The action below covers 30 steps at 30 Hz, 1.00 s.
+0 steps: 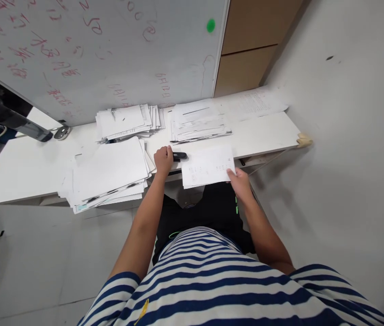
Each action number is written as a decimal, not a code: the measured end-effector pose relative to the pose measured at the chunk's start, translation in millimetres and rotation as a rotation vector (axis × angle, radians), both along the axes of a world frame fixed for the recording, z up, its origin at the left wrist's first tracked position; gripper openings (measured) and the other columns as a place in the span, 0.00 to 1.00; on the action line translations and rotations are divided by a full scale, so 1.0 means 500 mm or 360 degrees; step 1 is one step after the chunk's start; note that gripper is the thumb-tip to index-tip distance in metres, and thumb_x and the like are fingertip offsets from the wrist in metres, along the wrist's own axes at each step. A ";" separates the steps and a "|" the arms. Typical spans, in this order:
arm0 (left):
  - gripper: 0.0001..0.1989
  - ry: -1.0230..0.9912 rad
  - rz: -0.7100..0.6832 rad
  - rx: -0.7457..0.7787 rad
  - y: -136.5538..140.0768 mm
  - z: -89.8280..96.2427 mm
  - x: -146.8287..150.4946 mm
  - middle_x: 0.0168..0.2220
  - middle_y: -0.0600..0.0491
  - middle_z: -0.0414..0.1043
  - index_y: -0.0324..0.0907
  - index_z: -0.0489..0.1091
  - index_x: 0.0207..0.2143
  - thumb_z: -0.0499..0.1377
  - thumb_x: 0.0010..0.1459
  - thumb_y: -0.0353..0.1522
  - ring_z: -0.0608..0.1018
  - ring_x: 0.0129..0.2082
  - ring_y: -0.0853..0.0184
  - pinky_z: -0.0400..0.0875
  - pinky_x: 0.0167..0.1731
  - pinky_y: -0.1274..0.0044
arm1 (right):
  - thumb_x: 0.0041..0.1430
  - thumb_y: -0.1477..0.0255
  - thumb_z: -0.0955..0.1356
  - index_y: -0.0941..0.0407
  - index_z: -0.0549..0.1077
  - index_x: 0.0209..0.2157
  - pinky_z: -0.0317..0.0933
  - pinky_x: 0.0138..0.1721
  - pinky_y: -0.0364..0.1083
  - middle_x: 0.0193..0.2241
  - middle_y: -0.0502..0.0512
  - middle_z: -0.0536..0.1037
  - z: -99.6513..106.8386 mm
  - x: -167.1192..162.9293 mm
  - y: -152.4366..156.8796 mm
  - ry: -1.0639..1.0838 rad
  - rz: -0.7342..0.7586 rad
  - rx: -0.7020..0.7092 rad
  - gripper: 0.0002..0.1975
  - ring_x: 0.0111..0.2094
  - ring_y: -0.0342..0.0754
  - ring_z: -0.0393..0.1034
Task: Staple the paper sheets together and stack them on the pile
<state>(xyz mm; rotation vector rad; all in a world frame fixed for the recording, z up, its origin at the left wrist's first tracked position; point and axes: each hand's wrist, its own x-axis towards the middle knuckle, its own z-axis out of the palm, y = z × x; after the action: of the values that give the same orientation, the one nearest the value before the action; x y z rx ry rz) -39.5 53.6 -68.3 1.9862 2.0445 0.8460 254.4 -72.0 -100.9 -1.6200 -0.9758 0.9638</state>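
Note:
My left hand (163,159) is closed around the rear of a black stapler (180,156) at the table's front edge. The stapler points right, its tip at the upper left corner of a few white sheets of paper (207,168); I cannot tell whether the corner lies between its jaws. My right hand (240,182) pinches those sheets at their lower right corner, thumb on top. They carry faint print and stick out past the table edge over my lap. Left of my left hand lies a large stack of papers (113,163), its edges uneven.
Behind are two more paper piles, one on the left (123,121) and one in the middle (198,120), on a white table (263,131). A whiteboard (127,54) with red writing stands behind them. A dark bottle (18,120) is at far left; a wall (348,113) bounds the right.

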 end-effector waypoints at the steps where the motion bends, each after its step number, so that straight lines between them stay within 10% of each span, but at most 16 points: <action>1: 0.20 0.0028 0.0017 0.0009 0.001 -0.002 0.003 0.28 0.49 0.69 0.46 0.61 0.25 0.42 0.70 0.38 0.74 0.36 0.59 0.60 0.37 0.68 | 0.57 0.57 0.68 0.57 0.77 0.33 0.57 0.26 0.44 0.20 0.47 0.74 0.012 0.016 -0.004 -0.0043 -0.0020 0.0013 0.17 0.23 0.44 0.64; 30: 0.22 0.0090 -0.0005 0.0071 0.004 -0.015 0.000 0.31 0.47 0.70 0.45 0.63 0.28 0.40 0.71 0.43 0.73 0.38 0.57 0.59 0.38 0.68 | 0.55 0.55 0.70 0.56 0.79 0.42 0.65 0.29 0.44 0.34 0.53 0.81 0.007 0.034 -0.043 0.0218 -0.0322 0.0117 0.21 0.29 0.45 0.71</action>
<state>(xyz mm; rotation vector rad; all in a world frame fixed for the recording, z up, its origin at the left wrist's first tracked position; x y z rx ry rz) -39.3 55.4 -75.7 2.0589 2.0701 0.8516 271.4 -93.4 -97.6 -1.5372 -0.7306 0.8780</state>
